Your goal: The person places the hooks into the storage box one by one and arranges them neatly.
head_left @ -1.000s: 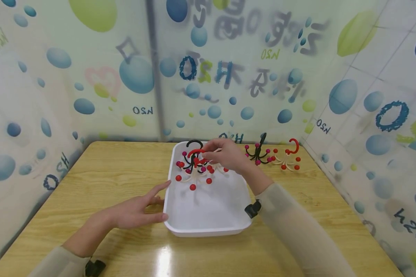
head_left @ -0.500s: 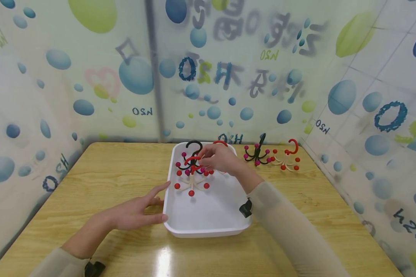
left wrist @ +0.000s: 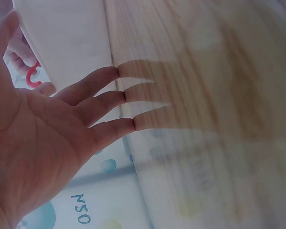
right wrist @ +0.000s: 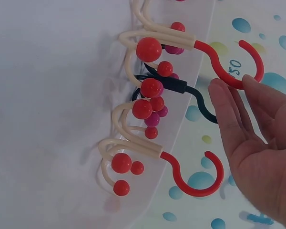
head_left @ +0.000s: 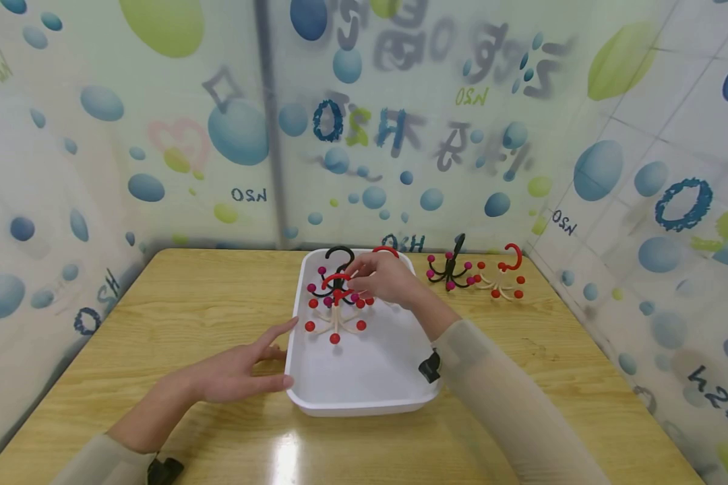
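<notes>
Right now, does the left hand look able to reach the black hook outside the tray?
Probably not directly: the white tray and right hand lie between the left hand and that black hook.

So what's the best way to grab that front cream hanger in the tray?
Probably take the cream hanger by its red hook, coming from the right, where your right hand pinches it: the hook rises clear of the splayed, ball-tipped arms, which crowd the black hanger behind.

Tray (head_left: 373, 374) looks smooth plastic with soft sheen, cream hanger (right wrist: 174, 39) smooth plastic with slightly glossy red balls (right wrist: 148, 49), table (head_left: 218, 289) grained wood under a glossy finish throwing back light, right sleeve (head_left: 503, 397) matt cloth.
</notes>
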Motion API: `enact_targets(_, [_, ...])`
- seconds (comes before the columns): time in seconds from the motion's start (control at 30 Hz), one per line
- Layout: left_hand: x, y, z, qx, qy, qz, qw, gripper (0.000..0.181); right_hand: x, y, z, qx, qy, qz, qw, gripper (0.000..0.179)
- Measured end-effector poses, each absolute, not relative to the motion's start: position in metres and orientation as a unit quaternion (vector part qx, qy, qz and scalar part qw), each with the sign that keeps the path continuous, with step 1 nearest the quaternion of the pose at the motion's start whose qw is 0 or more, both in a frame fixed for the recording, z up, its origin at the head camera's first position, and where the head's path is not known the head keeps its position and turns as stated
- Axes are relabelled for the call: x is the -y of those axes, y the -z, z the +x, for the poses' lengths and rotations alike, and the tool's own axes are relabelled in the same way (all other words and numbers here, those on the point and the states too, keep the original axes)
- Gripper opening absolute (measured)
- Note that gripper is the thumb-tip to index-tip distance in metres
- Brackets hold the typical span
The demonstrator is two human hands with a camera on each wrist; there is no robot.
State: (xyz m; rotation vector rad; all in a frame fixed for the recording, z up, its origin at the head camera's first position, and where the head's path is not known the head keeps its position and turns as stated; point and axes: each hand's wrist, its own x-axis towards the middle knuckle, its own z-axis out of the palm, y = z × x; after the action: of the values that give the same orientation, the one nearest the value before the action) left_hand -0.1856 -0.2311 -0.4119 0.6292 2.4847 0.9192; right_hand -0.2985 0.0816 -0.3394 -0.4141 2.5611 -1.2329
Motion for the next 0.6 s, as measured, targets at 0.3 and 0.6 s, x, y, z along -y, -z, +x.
enact_targets(0.3, [0.231, 0.411, -0.185, -0.894, -0.326, 0.231, 0.203, 0.097, -0.099, 0.335, -0.29, -0.882, 0.426, -0.155, 0.13, 0.028])
enact_targets(0.6, [0.231, 0.411, -0.184, -0.895, -0.324, 0.237, 0.194, 0.096, -0.133, 0.331, -0.274, -0.886, 0.419, -0.169, 0.108, 0.024])
